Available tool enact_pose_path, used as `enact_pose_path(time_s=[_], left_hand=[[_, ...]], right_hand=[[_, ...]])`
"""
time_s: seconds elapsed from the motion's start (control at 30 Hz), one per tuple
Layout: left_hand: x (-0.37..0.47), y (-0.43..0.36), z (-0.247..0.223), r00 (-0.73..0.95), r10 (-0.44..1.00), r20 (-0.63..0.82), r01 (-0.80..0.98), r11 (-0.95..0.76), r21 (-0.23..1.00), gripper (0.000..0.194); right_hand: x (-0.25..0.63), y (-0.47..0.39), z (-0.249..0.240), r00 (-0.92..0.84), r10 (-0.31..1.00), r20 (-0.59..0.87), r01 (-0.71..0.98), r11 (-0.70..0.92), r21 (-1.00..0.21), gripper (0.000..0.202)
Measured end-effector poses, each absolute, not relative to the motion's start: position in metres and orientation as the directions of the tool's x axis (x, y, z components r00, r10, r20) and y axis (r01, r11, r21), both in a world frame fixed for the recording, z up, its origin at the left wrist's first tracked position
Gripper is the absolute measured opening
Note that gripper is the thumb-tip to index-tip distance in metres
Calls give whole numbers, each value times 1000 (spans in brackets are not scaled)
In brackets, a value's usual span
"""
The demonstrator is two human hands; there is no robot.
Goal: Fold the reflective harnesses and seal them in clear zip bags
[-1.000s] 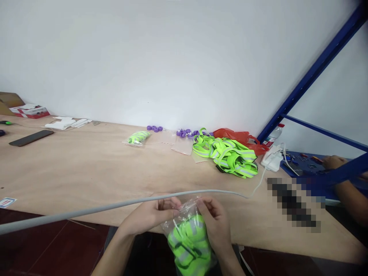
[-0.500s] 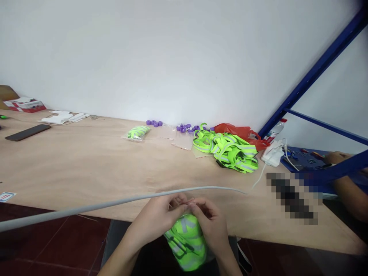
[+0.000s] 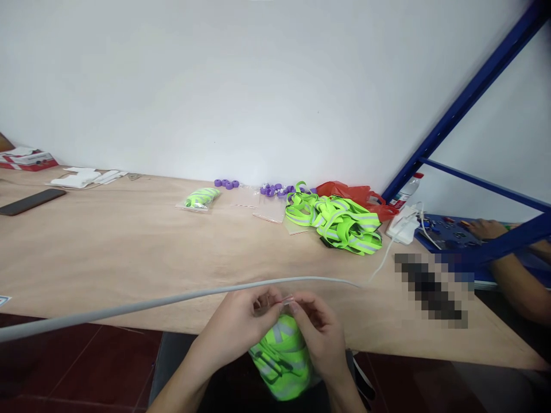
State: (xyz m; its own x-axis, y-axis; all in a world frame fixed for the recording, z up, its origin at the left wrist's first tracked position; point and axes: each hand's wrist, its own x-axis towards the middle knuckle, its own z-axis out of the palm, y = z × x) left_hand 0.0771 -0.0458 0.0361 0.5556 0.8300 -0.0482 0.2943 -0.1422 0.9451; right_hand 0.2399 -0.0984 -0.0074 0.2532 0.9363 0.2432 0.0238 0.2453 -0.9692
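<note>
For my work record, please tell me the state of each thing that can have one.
Held bag, filled; sealing unclear
Left hand, pinching held bag's top
Right hand, pinching it too
Far bag, filled, lying down
Clear bags, lying flat
Strap pile, loose, tangled
Red bag, crumpled
Bottle, capped

Bare forearms (image 3: pixel 183 373), bare wrists (image 3: pixel 336 367), ungloved fingers (image 3: pixel 267 319)

Left hand (image 3: pixel 245 321) and right hand (image 3: pixel 322 330), paired in a pinch grip.
Fingertips nearly meet, each thumb set against curled fingers; the bare left forearm (image 3: pixel 185 367) slants inward, the right forearm (image 3: pixel 343 393) rises more steeply.
</note>
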Motion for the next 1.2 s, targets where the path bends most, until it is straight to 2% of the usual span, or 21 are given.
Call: enact_pose_path(time_s=[0.33, 0.63, 0.93, 1.2], left_hand=[[81, -47, 42, 553, 832, -38, 333, -179, 926, 19], [84, -47, 43, 552, 834, -10, 331, -209, 920, 19], [77, -44, 46, 590, 805, -63, 351, -185, 918, 28], [79, -45, 43, 585, 805, -102, 387, -166, 907, 25]], right_hand=[[239, -100, -4, 272, 913, 305, 97, 290, -952, 7], [245, -98, -7, 227, 950, 215, 49, 210, -977, 19], [245, -99, 0, 261, 943, 205, 76, 191, -979, 21], [248, -98, -1, 255, 952, 170, 79, 155, -985, 18]])
